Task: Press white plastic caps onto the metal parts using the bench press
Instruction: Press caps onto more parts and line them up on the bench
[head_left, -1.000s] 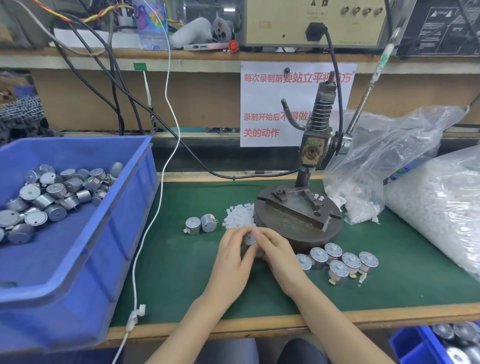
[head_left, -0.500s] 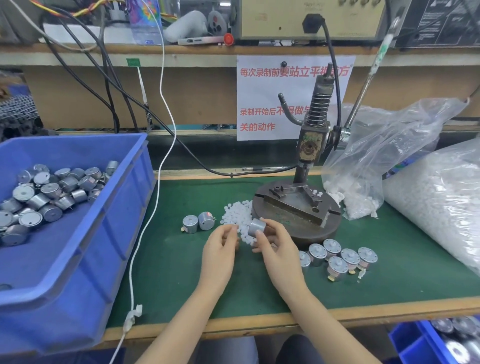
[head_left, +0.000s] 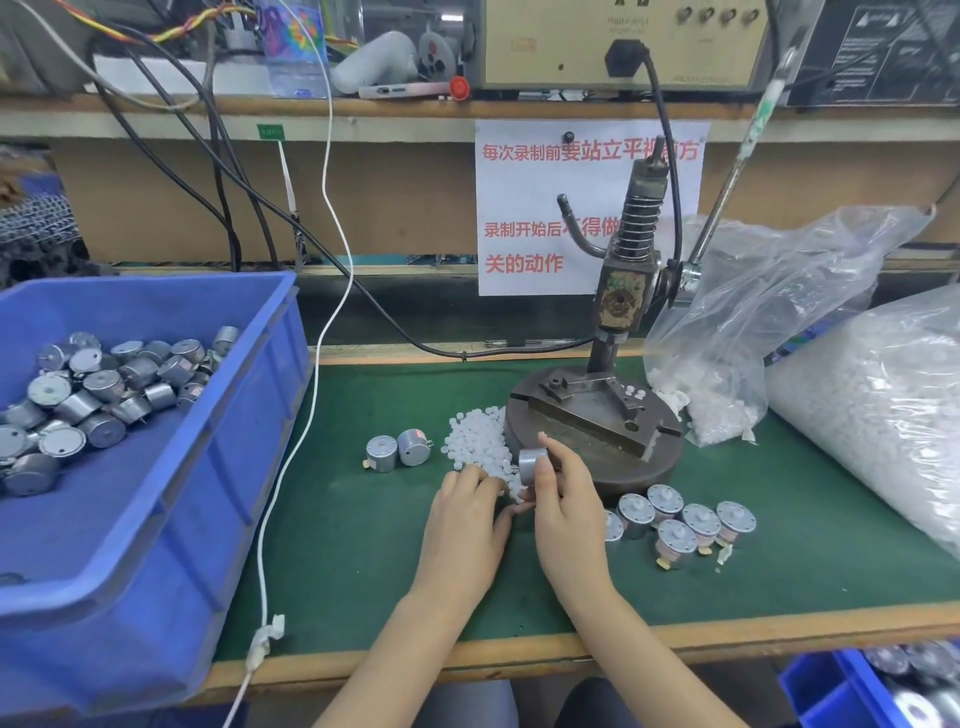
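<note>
Metal part (head_left: 534, 461) is being pinched by the right hand (head_left: 569, 512) just beside the press (head_left: 597, 415); the left hand (head_left: 467, 525) is touching the caps (head_left: 475, 441), its grasp not discernible.

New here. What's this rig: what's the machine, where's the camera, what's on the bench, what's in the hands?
There is one view, from a camera worn on the person's head, looking down at a workbench. The upright tool is a hand-lever bench press on a round base. The blue bin holds bare metal parts. Two loose parts lie on the green mat beside a pile of white caps. A cluster of parts near the right hand looks already capped. On the right, bags hold more caps. The right hand grips one metal part. The left hand touches the pile, and I cannot tell whether it holds a cap.
</note>
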